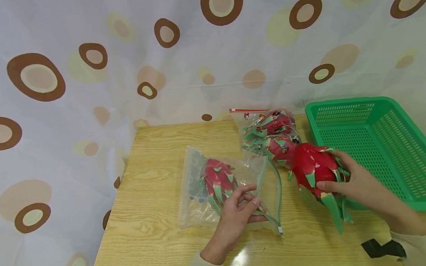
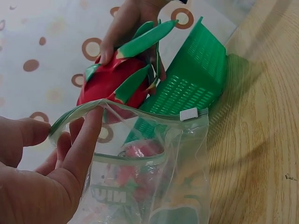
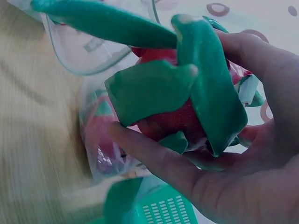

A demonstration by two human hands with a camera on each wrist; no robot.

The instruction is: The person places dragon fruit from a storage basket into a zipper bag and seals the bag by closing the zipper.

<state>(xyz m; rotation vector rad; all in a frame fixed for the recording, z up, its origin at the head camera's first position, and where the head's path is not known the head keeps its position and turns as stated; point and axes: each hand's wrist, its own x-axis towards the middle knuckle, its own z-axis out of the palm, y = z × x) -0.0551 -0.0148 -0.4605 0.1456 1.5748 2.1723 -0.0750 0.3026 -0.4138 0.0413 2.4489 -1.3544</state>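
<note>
A red toy dragon fruit (image 1: pixel 313 169) with green leaf tips is gripped in my right hand (image 1: pixel 357 180), raised above the table just right of a clear zip bag (image 1: pixel 268 178). In the right wrist view, fingers and thumb wrap round the fruit's leafy end. My left hand (image 1: pixel 237 213) is at the mouth of the zip bag, with thumb and fingers spread against its green rim; in the left wrist view the mouth gapes, with a white slider (image 2: pixel 189 114) at one end. Inside that bag lies another dragon fruit (image 1: pixel 219 176).
Behind, a second zip bag (image 1: pixel 249 124) with a red strip holds more dragon fruits. On the right stands a green plastic basket (image 1: pixel 385 100) with slotted walls. Everything is on a wooden table (image 1: pixel 146 187), against a white sheet (image 1: pixel 193 68) with brown rings.
</note>
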